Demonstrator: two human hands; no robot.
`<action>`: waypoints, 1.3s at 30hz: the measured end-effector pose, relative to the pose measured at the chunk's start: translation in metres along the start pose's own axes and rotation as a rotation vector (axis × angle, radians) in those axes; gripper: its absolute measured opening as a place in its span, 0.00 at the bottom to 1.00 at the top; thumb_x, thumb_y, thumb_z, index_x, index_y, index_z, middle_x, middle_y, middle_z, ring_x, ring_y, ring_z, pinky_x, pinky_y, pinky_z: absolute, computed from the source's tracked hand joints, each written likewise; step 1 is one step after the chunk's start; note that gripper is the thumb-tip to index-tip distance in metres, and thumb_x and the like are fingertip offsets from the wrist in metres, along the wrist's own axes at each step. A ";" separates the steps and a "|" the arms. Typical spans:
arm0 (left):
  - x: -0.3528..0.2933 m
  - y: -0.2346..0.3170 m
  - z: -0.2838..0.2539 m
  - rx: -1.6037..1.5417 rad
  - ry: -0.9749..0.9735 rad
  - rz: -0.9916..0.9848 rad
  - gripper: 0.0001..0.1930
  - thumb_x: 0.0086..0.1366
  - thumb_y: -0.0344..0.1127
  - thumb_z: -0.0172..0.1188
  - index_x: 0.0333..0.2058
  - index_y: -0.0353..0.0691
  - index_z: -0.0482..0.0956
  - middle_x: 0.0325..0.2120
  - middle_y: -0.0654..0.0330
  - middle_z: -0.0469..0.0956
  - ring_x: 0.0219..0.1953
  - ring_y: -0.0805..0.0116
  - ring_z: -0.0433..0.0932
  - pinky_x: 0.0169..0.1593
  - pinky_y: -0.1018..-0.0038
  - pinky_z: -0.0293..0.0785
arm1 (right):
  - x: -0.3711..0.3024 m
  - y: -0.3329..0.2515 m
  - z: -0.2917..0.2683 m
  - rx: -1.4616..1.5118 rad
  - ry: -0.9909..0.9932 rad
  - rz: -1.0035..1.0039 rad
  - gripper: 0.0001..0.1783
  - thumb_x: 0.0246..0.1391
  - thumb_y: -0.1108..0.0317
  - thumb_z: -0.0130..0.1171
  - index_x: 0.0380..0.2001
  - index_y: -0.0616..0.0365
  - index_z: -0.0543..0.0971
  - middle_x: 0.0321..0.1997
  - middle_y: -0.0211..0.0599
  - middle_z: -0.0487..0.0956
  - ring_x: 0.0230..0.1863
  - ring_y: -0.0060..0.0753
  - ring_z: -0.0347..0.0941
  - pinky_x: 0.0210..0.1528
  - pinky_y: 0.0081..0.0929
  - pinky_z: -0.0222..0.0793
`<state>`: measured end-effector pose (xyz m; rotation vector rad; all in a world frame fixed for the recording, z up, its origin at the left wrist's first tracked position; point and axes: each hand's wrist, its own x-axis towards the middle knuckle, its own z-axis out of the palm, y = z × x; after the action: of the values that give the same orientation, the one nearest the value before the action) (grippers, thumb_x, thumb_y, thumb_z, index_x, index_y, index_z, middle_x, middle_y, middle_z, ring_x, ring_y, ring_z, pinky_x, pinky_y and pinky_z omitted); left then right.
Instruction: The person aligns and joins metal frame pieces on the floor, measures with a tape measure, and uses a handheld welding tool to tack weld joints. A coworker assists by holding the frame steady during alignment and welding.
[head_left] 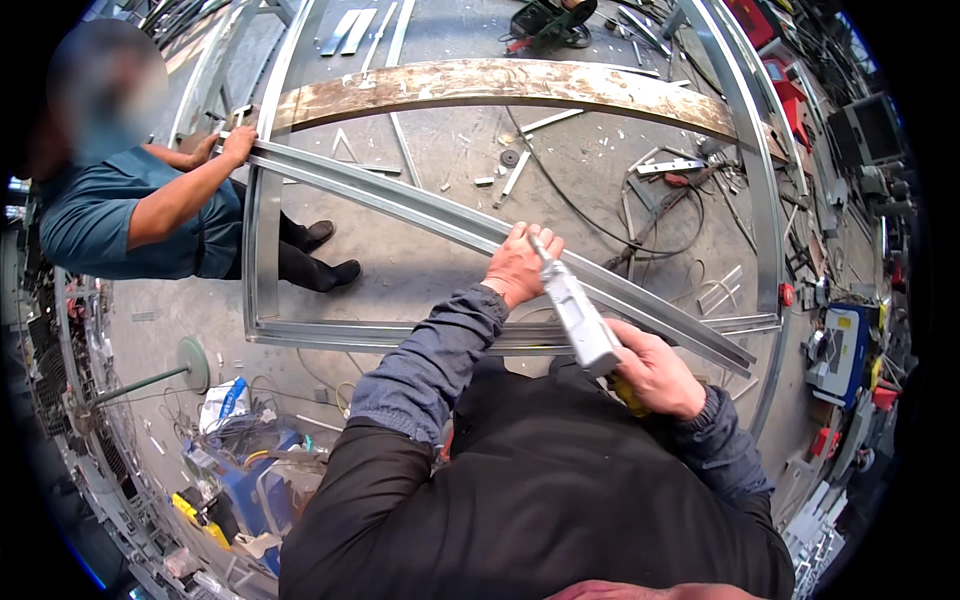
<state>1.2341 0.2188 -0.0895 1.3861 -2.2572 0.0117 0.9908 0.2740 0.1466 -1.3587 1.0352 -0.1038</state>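
Note:
A long silver metal rail [400, 200] lies slantwise across a rectangular metal frame [262, 250]. My left hand [518, 268] is closed over the rail near its middle, the fingers wrapped on its upper side. In my right hand [660, 372] is a grey hand-held tool [578, 318] with a narrow tip and a yellow part by the grip. Its tip points up and away, right beside my left fingers; whether they also touch it cannot be told. The tool's exact kind is unclear. A co-worker's hands [238, 143] rest on the rail's far left end.
A worn wooden plank [480, 85] spans the frame at the far side. Cables [640, 240] and metal offcuts [515, 178] lie on the floor. A blue bin [255, 490] with clutter stands at lower left, a blue-and-white machine [840, 352] at right. The co-worker stands at left.

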 end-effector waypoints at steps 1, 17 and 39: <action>0.000 -0.001 0.002 -0.021 -0.048 -0.009 0.12 0.61 0.42 0.65 0.41 0.45 0.83 0.37 0.60 0.78 0.46 0.58 0.79 0.58 0.59 0.72 | 0.013 0.001 0.012 -0.045 -0.004 -0.031 0.27 0.79 0.66 0.54 0.75 0.64 0.73 0.56 0.43 0.87 0.53 0.30 0.80 0.62 0.32 0.77; -0.002 -0.011 0.008 -0.195 0.028 -0.011 0.17 0.55 0.44 0.71 0.40 0.43 0.82 0.36 0.60 0.77 0.44 0.59 0.78 0.54 0.60 0.70 | 0.094 -0.056 0.084 -0.224 0.022 0.213 0.29 0.80 0.53 0.57 0.72 0.61 0.76 0.56 0.59 0.88 0.58 0.57 0.86 0.62 0.43 0.78; -0.003 -0.010 0.018 -0.176 0.031 -0.022 0.13 0.59 0.41 0.65 0.41 0.42 0.82 0.35 0.58 0.78 0.44 0.58 0.79 0.55 0.59 0.70 | 0.093 -0.062 0.074 -0.239 -0.003 0.224 0.30 0.81 0.52 0.58 0.73 0.61 0.76 0.56 0.54 0.89 0.58 0.43 0.86 0.64 0.38 0.77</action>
<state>1.2366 0.2119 -0.1093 1.3080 -2.1607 -0.1676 1.1233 0.2556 0.1371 -1.4453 1.2193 0.1944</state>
